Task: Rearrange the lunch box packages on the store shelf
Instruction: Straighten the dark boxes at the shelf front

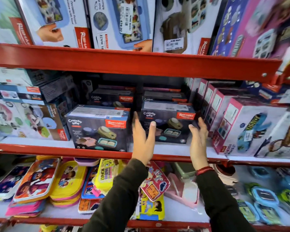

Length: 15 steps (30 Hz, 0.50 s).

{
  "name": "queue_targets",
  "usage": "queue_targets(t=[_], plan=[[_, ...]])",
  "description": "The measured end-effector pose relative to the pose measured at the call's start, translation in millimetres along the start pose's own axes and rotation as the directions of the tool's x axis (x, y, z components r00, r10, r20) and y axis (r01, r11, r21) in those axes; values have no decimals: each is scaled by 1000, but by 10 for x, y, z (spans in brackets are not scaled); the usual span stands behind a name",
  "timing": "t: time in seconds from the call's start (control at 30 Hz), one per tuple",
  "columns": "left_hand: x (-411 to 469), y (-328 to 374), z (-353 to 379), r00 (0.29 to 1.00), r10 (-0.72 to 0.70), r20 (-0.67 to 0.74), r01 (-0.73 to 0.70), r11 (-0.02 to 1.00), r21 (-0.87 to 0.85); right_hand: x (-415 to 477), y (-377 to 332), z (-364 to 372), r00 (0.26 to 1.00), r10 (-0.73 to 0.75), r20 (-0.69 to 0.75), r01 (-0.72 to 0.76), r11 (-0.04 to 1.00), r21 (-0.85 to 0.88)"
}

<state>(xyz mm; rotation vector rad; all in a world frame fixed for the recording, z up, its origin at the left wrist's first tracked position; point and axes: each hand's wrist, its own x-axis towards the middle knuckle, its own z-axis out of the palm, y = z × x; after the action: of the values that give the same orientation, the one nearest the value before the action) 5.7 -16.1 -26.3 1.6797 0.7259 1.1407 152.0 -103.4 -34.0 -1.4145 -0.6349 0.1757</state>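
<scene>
Red store shelves (136, 64) fill the whole picture, packed with lunch boxes. Near the middle, the left hand (143, 139) is held up flat with its fingers spread wide, and it holds nothing. Its fingertips reach up in front of the gap between two dark boxes. The right hand (198, 138) is just to the right, also wide open and empty, with its palm turned toward the left hand. A red band (204, 170) goes around that wrist, and both arms wear dark sleeves.

Between the two hands sits the right dark box (167, 121) on the middle shelf. I cannot tell if the hands touch it. The left dark box (97, 129) stands just left of the left hand, at the front edge of the shelf. More dark boxes (112, 96) are stacked behind both.

At the right of the frame, pink and white boxes (251, 128) stand in a row. At the left sits a white box with pictures (27, 121). Big boxes (120, 22) line the top shelf. Along the bottom shelf lie flat colourful pouches (40, 180) on the left and blue and green lunch boxes (264, 203) on the right.
</scene>
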Motion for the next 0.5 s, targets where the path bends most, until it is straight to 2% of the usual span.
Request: queue_targets(t=[0.1,0.17,0.5], plan=[[156,17,86,988,-149,-50,144,984,-101,117,70,-33,996,52,77,-55,998,35],[196,28,109,982,-185,-46,176,972,-157,113,77,-73,992,65,108,-71,996,58],[-211,-84,101,983,-105,-148,83,985,-149,-149,79,-384,996,31,83,-35,999,40]])
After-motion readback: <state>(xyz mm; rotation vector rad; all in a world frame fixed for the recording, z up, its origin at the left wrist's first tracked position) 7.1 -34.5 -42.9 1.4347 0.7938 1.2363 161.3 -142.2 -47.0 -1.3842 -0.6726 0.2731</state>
